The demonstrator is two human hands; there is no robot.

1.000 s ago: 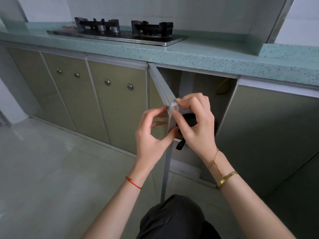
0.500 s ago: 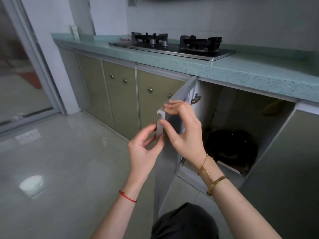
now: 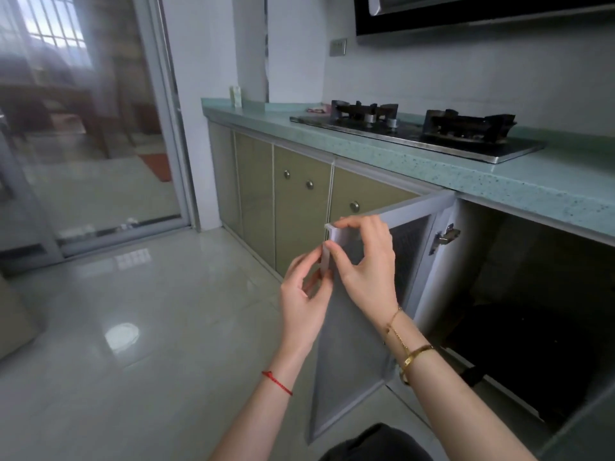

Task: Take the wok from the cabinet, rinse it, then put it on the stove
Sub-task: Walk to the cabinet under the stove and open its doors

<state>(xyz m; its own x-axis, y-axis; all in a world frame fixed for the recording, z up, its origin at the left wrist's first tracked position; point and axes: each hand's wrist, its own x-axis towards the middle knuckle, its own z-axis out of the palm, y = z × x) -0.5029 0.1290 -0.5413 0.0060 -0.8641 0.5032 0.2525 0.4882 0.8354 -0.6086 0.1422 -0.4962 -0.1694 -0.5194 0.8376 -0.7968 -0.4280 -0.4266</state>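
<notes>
The wok [image 3: 522,354] sits low inside the open cabinet [image 3: 532,277], a dark rounded shape on the cabinet floor, its stubby black handle [image 3: 471,375] pointing out toward the opening — too dim to tell whether anything lies under or behind it. It is untouched; the step in hand looks to be getting the door [image 3: 362,327] out of the way.

Both hands are on the door's free edge near its top corner. The right hand [image 3: 362,261] pinches the frame between thumb and fingertips, and the left hand [image 3: 306,291] is closed on the same edge just below, thumb against the pale strip. The door stands wide, hinge [image 3: 444,236] exposed, swung toward the neighbouring closed doors [image 3: 299,207].

To do this well, I would push the door fully open so it stays put, then let go and reach in low for the handle with one hand, steadying the rim with the other — the wok looks broad against the opening, so tilting it to clear the frame seems wise. The stove [image 3: 422,131] waits on the bench [image 3: 499,174] directly above; no sink is in view.
</notes>
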